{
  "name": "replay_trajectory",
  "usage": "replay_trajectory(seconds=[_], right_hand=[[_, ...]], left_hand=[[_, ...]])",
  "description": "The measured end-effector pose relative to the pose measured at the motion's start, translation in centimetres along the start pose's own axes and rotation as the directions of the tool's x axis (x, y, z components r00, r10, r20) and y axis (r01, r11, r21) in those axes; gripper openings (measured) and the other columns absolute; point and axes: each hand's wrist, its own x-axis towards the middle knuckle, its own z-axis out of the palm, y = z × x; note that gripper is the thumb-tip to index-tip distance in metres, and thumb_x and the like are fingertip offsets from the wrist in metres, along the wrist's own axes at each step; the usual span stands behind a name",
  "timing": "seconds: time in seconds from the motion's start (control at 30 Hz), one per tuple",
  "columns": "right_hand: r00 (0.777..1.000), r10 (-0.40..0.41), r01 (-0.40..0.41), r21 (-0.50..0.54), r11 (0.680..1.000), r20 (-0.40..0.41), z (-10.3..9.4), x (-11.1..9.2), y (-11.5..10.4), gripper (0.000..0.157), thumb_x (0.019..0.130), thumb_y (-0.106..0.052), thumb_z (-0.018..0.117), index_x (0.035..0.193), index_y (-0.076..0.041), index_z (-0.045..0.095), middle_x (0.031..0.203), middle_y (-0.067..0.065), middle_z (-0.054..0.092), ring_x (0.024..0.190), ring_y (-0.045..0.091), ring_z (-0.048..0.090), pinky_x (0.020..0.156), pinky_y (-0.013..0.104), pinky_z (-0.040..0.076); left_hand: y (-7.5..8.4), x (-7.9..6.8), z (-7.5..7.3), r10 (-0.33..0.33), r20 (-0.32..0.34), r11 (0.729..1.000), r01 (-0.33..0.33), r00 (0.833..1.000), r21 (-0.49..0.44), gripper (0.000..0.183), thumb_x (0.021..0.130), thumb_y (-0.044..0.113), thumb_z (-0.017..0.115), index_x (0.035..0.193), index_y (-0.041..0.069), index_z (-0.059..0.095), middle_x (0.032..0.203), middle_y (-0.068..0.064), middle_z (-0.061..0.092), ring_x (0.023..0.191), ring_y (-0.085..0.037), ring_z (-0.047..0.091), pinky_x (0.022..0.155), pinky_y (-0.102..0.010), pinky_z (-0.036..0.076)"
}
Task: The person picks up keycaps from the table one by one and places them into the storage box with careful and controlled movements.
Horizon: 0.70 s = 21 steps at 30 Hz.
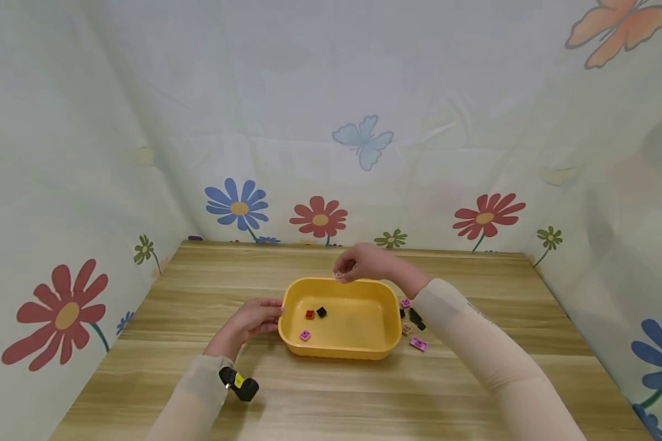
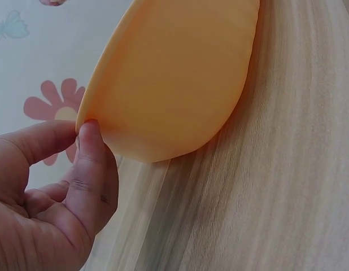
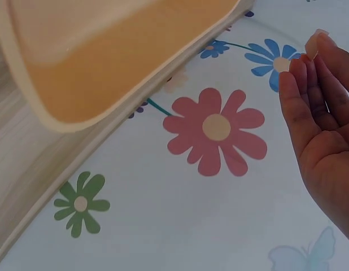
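A yellow plastic tub stands on the wooden table. My left hand is at its left end; in the left wrist view, thumb and finger pinch the tub's rim. Above the far rim, my right hand pinches a small pale block between thumb and fingers. The right wrist view shows this block partly covered by the fingertips. Inside the tub, toward its left side, lie a red block, a black block and a pink block.
Right of the tub lie several loose pieces: a long pink block, a small pink block, a pale block and dark pieces, near my right forearm. A flowered curtain encloses the table's back and sides.
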Motion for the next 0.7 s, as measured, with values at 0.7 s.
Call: replay_trajectory(seconds=[0.7], right_hand=[[0.983,-0.046,0.054,-0.044,0.998,0.179,4.7,4.2,-0.9,0.01,0.094,-0.009,0.073,0.104,-0.009,0.075,0.099,0.002,0.074,0.085,0.009,0.06,0.083,0.021,0.056]], left_hand=[[-0.1,0.1,0.0,0.002,0.013,1.0,-0.002,1.0,0.0,0.045,0.1,0.007,0.059,0.138,-0.015,0.05,0.092,-0.001,0.072,0.077,-0.007,0.066,0.066,-0.017,0.059]])
